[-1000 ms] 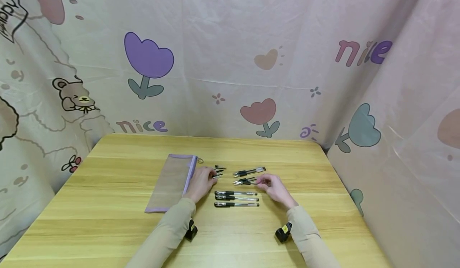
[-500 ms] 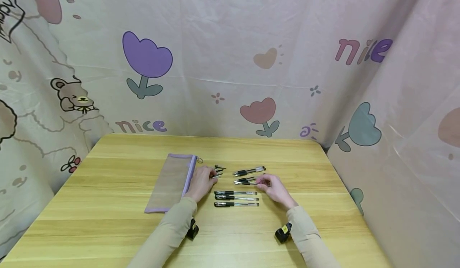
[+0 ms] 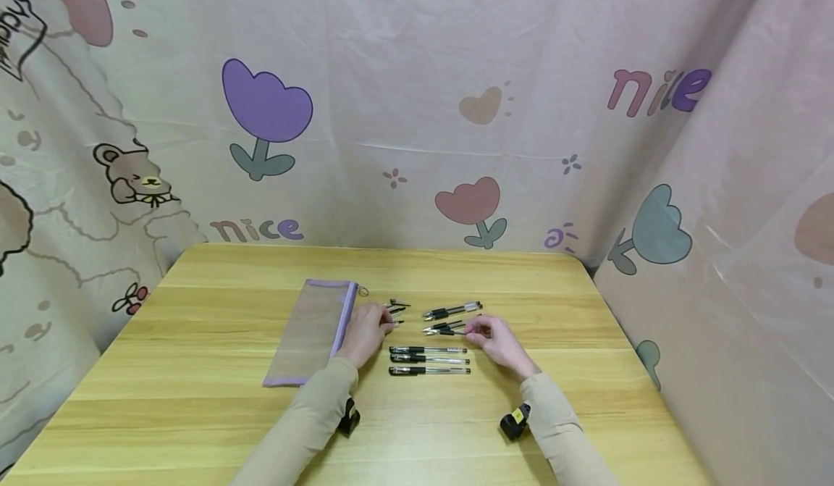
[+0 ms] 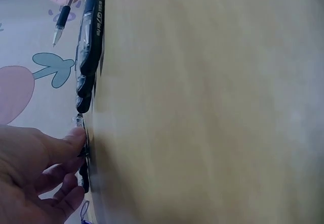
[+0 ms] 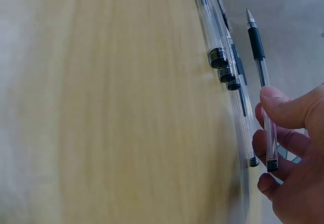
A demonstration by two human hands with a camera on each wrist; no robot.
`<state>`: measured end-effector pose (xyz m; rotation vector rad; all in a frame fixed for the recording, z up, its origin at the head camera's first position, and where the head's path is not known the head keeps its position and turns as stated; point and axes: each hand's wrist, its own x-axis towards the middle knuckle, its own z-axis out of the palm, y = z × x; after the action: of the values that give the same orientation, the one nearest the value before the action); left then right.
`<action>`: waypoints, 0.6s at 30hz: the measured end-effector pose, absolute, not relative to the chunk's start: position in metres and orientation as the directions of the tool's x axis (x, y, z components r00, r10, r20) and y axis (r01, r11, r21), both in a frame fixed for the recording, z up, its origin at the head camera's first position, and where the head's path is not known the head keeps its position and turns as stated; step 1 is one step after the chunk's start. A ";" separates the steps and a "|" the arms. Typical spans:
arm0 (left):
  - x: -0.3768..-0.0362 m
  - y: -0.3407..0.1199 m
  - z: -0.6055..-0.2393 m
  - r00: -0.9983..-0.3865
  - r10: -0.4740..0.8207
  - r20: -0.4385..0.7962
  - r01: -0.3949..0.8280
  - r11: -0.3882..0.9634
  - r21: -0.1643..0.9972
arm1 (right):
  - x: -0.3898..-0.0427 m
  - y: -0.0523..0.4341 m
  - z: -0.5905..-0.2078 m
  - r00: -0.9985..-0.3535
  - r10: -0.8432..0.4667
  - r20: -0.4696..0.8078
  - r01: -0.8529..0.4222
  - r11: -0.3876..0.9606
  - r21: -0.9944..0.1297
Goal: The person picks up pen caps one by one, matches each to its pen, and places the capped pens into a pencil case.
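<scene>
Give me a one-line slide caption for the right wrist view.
The right hand pinches an uncapped pen, with more pens lying nearby on a wood-grain table.

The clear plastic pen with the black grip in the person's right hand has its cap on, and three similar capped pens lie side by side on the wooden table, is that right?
Not quite: the clear plastic pen with the black grip in the right hand is uncapped; the right wrist view shows its bare silvery tip. The three capped pens do lie side by side.
</scene>
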<state>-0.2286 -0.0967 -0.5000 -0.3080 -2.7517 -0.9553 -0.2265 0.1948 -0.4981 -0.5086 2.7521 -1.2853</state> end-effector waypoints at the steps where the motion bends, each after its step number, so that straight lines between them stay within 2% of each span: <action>1: -0.228 -0.097 -0.500 -0.956 0.132 0.263 0.267 0.765 0.586 | -0.227 0.195 -0.498 -0.944 -0.321 0.081 -0.269 0.598 -0.755; 11: -0.220 -0.098 -0.495 -0.963 0.155 0.220 0.263 0.719 0.643 | -0.226 0.195 -0.495 -0.948 -0.301 0.103 -0.273 0.602 -0.750; 18: -0.212 -0.104 -0.493 -0.951 0.215 0.222 0.309 0.658 0.687 | -0.226 0.195 -0.493 -0.949 -0.290 0.121 -0.275 0.582 -0.765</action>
<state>-0.2122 -0.1038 -0.4925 -0.4368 -2.7491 -1.1729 -0.2257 0.1949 -0.4932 -0.4964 2.7785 -1.3391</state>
